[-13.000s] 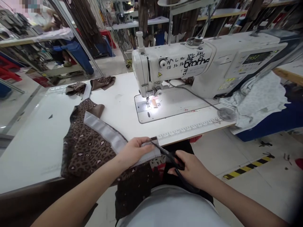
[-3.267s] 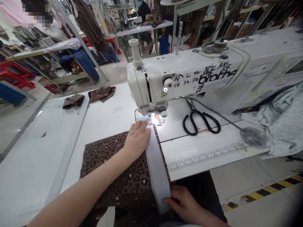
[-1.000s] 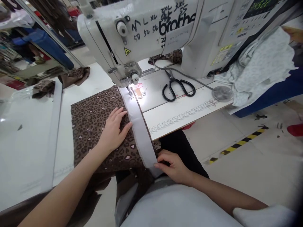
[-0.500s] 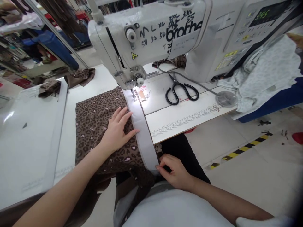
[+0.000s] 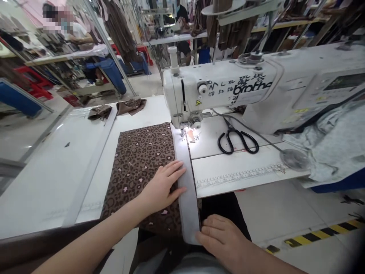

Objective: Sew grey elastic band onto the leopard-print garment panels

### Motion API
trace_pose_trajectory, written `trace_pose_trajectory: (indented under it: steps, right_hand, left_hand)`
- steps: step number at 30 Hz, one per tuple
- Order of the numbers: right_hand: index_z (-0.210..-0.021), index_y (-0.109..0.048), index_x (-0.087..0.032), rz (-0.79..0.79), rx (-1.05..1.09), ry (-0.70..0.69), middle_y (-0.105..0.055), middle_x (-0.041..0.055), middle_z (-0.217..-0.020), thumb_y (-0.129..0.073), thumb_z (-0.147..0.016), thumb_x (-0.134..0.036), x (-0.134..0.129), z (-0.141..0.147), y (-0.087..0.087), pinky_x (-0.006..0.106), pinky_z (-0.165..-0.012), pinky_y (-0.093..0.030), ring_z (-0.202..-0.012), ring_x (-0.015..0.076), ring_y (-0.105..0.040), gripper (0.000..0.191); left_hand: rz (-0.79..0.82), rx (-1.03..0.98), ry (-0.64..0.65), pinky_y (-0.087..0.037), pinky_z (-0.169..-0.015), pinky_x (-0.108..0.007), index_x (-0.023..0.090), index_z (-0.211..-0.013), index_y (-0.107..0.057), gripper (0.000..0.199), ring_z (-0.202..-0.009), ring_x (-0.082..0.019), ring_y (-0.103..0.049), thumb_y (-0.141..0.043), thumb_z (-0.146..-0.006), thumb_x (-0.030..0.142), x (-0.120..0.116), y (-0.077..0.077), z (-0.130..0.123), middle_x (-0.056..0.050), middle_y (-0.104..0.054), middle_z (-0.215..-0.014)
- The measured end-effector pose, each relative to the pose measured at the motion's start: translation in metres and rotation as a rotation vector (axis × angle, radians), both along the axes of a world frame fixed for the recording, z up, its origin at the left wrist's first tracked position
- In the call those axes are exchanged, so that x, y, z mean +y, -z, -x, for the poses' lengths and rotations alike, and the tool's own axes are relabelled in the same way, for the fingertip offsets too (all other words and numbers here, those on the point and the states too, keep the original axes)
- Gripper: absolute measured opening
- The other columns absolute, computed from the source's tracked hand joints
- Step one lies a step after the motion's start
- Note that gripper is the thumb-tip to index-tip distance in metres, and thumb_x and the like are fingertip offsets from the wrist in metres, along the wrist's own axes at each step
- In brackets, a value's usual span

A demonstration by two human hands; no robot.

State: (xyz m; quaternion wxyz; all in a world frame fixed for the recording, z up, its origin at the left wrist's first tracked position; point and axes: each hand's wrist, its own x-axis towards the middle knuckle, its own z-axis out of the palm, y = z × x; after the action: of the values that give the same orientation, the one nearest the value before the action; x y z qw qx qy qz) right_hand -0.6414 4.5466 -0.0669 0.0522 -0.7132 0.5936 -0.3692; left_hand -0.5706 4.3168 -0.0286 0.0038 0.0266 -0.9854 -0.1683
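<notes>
Left hand (image 5: 161, 186) lies flat and open on the leopard-print fabric (image 5: 139, 171), fingers spread and pointing right, fingertips at or just on the inner edge of the white band (image 5: 186, 194). Right hand (image 5: 221, 236) is at the near end of the band, just off the table's front edge, fingers slightly curled, with the fingertips (image 5: 203, 236) touching the band. Can't tell if it's actually pinching the band or only resting there.

Fabric is brown with dark spots and small pink marks. It lies flat on the white table (image 5: 51, 182), squared up, with its far end near the sewing machine (image 5: 216, 89) and its near end dropping past the table edge toward the person's lap. Band runs straight along the fabric's right edge, from the presser foot (image 5: 182, 129) down to the right hand. Its far end sits at the needle area, lit by the machine's lamp.

Black-handled scissors (image 5: 236, 139) lie on the machine bed, right of the needle, well apart from both hands. Ruler strip (image 5: 239, 178) runs along the table's front edge. Two brown scraps (image 5: 99, 112) sit at the far left of the table, beside a long white strip (image 5: 91, 179). Grey cloth (image 5: 330, 146) is piled at the right. Co-worker (image 5: 181, 17) is at a far machine.
</notes>
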Motion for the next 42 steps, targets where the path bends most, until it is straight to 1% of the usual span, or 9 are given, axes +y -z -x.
trace_pose_trajectory:
  steps: [6,14,20,24,28,31,35,38,42]
  right_hand:
    - [-0.113,-0.053,-0.009,-0.032,-0.002,-0.073,-0.066,0.0096,-0.083,-0.033,-0.09,-0.008,-0.007,0.005,-0.016,0.032,-0.082,-0.05,-0.08,0.0174,-0.059,0.03]
    - [-0.1,-0.058,-0.008,0.045,0.114,-0.156,-0.065,0.008,-0.07,-0.043,-0.086,-0.008,-0.02,0.021,-0.043,0.033,-0.071,-0.052,-0.067,0.0176,-0.057,0.02]
    - [-0.105,-0.059,-0.008,-0.052,0.177,-0.214,-0.069,0.0087,-0.081,-0.033,-0.09,-0.008,-0.024,0.025,-0.056,0.032,-0.083,-0.051,-0.076,0.0182,-0.061,0.029]
    - [-0.099,-0.062,-0.006,0.009,0.263,-0.23,-0.069,0.0091,-0.081,-0.04,-0.089,-0.012,-0.03,0.033,-0.065,0.033,-0.08,-0.052,-0.079,0.0192,-0.061,0.024]
    - [-0.083,-0.065,-0.011,0.206,0.274,-0.173,-0.067,0.0053,-0.075,-0.049,-0.084,-0.011,-0.038,0.036,-0.073,0.029,-0.064,-0.052,-0.07,0.0159,-0.06,0.016]
    - [-0.076,-0.063,-0.012,0.197,0.231,-0.111,-0.066,0.0038,-0.079,-0.05,-0.082,-0.01,-0.036,0.027,-0.068,0.029,-0.067,-0.05,-0.074,0.0153,-0.059,0.015]
    - [-0.078,-0.062,-0.008,0.132,0.169,0.01,-0.063,0.0076,-0.073,-0.04,-0.083,-0.005,-0.024,0.01,-0.037,0.028,-0.065,-0.048,-0.074,0.0161,-0.058,0.022]
    - [-0.082,-0.061,-0.008,0.137,0.104,0.047,-0.064,0.0084,-0.077,-0.039,-0.083,-0.005,-0.019,0.007,-0.017,0.028,-0.065,-0.047,-0.077,0.0172,-0.057,0.022]
    - [-0.087,-0.059,-0.011,0.045,0.022,0.033,-0.064,0.0078,-0.083,-0.037,-0.085,-0.007,-0.027,0.018,-0.019,0.029,-0.069,-0.046,-0.08,0.0168,-0.055,0.023]
  left_hand:
    - [-0.023,0.003,0.019,-0.028,-0.104,-0.051,0.023,-0.132,-0.039,0.048,-0.131,-0.027,-0.027,-0.045,-0.087,0.039,-0.003,0.001,0.001,-0.009,-0.035,-0.141]
    - [-0.013,-0.012,0.024,-0.028,-0.105,-0.05,0.023,-0.133,-0.039,0.049,-0.132,-0.026,-0.026,-0.044,-0.087,0.04,-0.005,-0.001,0.003,-0.008,-0.034,-0.142]
    - [0.003,-0.032,0.023,-0.028,-0.104,-0.05,0.023,-0.133,-0.038,0.049,-0.132,-0.026,-0.025,-0.043,-0.088,0.041,-0.005,-0.002,0.003,-0.007,-0.032,-0.143]
    - [0.003,-0.049,0.022,-0.028,-0.104,-0.051,0.024,-0.133,-0.037,0.048,-0.132,-0.027,-0.024,-0.041,-0.088,0.042,-0.005,-0.003,0.003,-0.006,-0.031,-0.144]
    - [0.002,-0.026,0.03,-0.028,-0.104,-0.051,0.024,-0.133,-0.037,0.048,-0.132,-0.027,-0.025,-0.042,-0.088,0.04,-0.005,-0.002,0.003,-0.006,-0.032,-0.143]
    - [0.011,-0.027,0.026,-0.029,-0.102,-0.052,0.024,-0.134,-0.037,0.048,-0.132,-0.028,-0.025,-0.041,-0.088,0.04,-0.005,-0.002,0.003,-0.007,-0.032,-0.143]
    - [0.012,-0.045,0.033,-0.029,-0.101,-0.054,0.025,-0.134,-0.036,0.049,-0.132,-0.029,-0.025,-0.042,-0.088,0.038,-0.004,-0.002,0.001,-0.007,-0.031,-0.143]
    - [0.013,-0.053,0.036,-0.03,-0.1,-0.055,0.025,-0.134,-0.034,0.049,-0.132,-0.028,-0.024,-0.042,-0.088,0.038,-0.005,-0.002,0.001,-0.007,-0.031,-0.143]
    - [0.022,-0.037,0.034,-0.029,-0.1,-0.056,0.024,-0.134,-0.035,0.049,-0.132,-0.029,-0.024,-0.042,-0.088,0.039,-0.015,-0.001,0.01,-0.008,-0.031,-0.143]
